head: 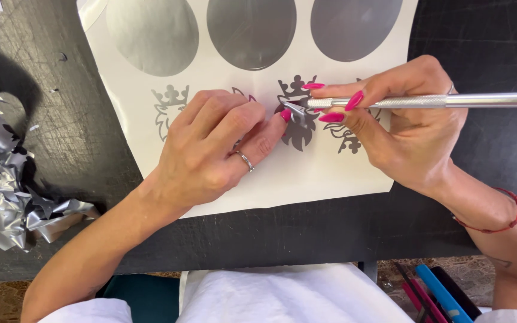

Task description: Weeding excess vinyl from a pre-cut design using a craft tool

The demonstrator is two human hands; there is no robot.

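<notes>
A white backing sheet (306, 173) lies on a black table (306, 233). It carries three large silver vinyl ovals (251, 27) along the top and a row of grey ornamental crest cut-outs (299, 131) below. My left hand (216, 149) presses flat on the sheet with fingers together, covering part of one crest, a ring on one finger. My right hand (408, 128) grips a slim silver craft knife (426, 101) like a pen. Its blade tip (294, 109) touches the middle crest, right beside my left fingertip.
A crumpled heap of silver vinyl scraps (7, 191) sits at the left of the table. Blue and pink tools (435, 293) lie below the table's near edge at the right. White cloth (282, 296) covers my lap.
</notes>
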